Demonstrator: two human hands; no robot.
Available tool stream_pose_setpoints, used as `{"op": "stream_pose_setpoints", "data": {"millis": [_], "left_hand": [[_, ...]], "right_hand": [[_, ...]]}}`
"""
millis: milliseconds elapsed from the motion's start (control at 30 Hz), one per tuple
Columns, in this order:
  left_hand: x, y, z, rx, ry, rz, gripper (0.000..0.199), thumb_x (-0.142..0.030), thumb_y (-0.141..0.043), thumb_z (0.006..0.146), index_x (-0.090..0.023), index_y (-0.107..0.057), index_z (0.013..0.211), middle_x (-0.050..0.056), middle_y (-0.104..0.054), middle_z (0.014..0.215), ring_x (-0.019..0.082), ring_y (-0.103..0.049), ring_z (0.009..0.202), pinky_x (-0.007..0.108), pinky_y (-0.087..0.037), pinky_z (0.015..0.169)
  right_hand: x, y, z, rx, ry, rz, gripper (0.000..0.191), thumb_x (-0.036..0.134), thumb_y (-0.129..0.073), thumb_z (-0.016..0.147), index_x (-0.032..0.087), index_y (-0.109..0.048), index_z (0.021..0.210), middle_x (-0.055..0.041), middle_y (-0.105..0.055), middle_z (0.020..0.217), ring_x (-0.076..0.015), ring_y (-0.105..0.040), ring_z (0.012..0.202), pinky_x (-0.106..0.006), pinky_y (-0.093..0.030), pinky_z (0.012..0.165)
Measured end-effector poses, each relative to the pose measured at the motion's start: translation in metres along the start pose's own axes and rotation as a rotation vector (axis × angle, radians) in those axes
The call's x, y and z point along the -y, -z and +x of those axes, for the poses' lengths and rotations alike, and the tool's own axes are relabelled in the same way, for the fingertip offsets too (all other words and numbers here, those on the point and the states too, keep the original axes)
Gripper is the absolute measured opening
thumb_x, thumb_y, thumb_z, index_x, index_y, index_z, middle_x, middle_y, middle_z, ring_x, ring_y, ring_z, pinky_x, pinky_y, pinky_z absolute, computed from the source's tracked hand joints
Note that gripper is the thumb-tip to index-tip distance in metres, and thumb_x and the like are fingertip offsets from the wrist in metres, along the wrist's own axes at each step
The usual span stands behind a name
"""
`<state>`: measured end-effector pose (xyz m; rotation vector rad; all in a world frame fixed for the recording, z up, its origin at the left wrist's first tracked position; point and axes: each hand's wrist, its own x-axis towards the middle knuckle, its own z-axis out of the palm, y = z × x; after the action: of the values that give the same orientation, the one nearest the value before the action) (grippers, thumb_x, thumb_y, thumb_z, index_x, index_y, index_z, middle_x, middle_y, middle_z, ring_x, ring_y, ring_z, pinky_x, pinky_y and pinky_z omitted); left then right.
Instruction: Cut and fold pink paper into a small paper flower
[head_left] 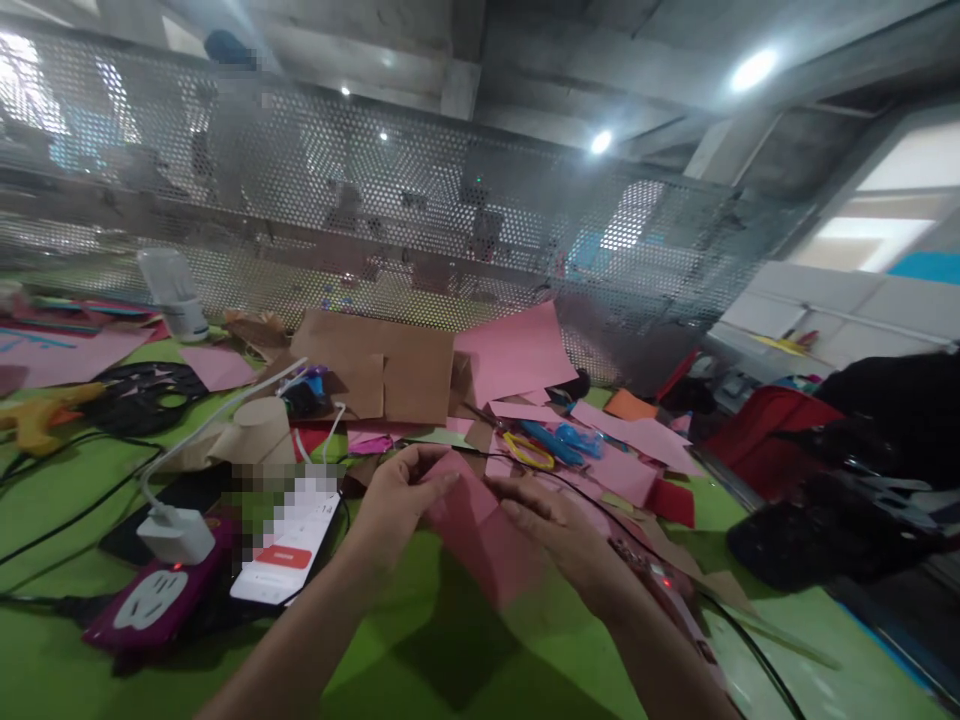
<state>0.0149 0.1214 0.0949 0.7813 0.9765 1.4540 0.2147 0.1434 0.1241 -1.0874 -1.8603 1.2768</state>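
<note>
A pink sheet of paper is held up over the green table between my two hands. It shows a crease, and its lower part is blurred. My left hand grips the upper left edge, with the thumb lying on the face of the sheet. On the other side, my right hand pinches the right edge between thumb and fingers. Just beyond the sheet lie yellow-handled scissors and a blue tool among pink paper scraps.
Left of my arm are a phone and a purple power strip with a white charger. Farther left lies a yellow glue gun. Brown cardboard leans before a perforated metal screen. Black cables cross the green table.
</note>
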Motion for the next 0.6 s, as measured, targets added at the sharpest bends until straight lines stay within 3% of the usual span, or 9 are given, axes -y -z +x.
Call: {"op": "stream_pose_setpoints", "data": {"millis": [67,167,267,400,600], "left_hand": [[0.004,-0.001,0.001,-0.027,-0.031,-0.030,0.046,-0.035,-0.085,0.060,-0.016,-0.067,0.098,0.003,-0.069,0.089,0.013,-0.063,0.073,0.022,-0.050,0.062],[0.011,0.000,0.000,-0.029,-0.064,-0.042,0.053,-0.038,-0.081,0.068,-0.018,-0.061,0.113,0.007,-0.067,0.105,0.017,-0.064,0.091,0.024,-0.051,0.074],[0.019,-0.001,-0.003,-0.005,-0.015,-0.042,0.065,-0.045,-0.077,0.071,-0.021,-0.053,0.126,0.010,-0.064,0.117,0.021,-0.064,0.098,0.028,-0.052,0.075],[0.024,-0.004,-0.011,0.058,0.110,-0.062,0.068,-0.055,-0.071,0.073,-0.024,-0.050,0.130,0.009,-0.066,0.113,0.024,-0.066,0.096,0.029,-0.052,0.067],[0.025,-0.002,-0.017,0.030,0.201,-0.086,0.046,-0.031,-0.071,0.074,-0.021,-0.059,0.118,0.005,-0.072,0.098,0.021,-0.069,0.090,0.026,-0.051,0.068]], "right_hand": [[-0.009,-0.003,0.001,0.008,-0.026,-0.017,0.027,0.045,-0.065,0.084,0.020,-0.074,0.087,-0.0040,-0.070,0.083,-0.0218,-0.060,0.079,-0.033,-0.044,0.071],[-0.021,-0.006,0.001,-0.148,-0.001,-0.056,0.031,0.046,-0.071,0.076,0.018,-0.064,0.065,0.0003,-0.058,0.063,-0.0168,-0.051,0.062,-0.029,-0.037,0.059],[-0.025,-0.008,-0.001,-0.292,0.049,-0.086,0.035,0.046,-0.075,0.070,0.020,-0.054,0.059,0.0025,-0.049,0.059,-0.0149,-0.042,0.058,-0.027,-0.032,0.054],[-0.023,-0.011,-0.004,-0.308,0.070,-0.134,0.033,0.044,-0.074,0.071,0.021,-0.052,0.060,0.0018,-0.049,0.060,-0.0156,-0.041,0.060,-0.028,-0.032,0.055],[-0.022,-0.015,-0.008,-0.288,0.071,-0.173,0.029,0.040,-0.073,0.073,0.021,-0.053,0.062,0.0022,-0.048,0.061,-0.0160,-0.042,0.060,-0.028,-0.033,0.056]]}}
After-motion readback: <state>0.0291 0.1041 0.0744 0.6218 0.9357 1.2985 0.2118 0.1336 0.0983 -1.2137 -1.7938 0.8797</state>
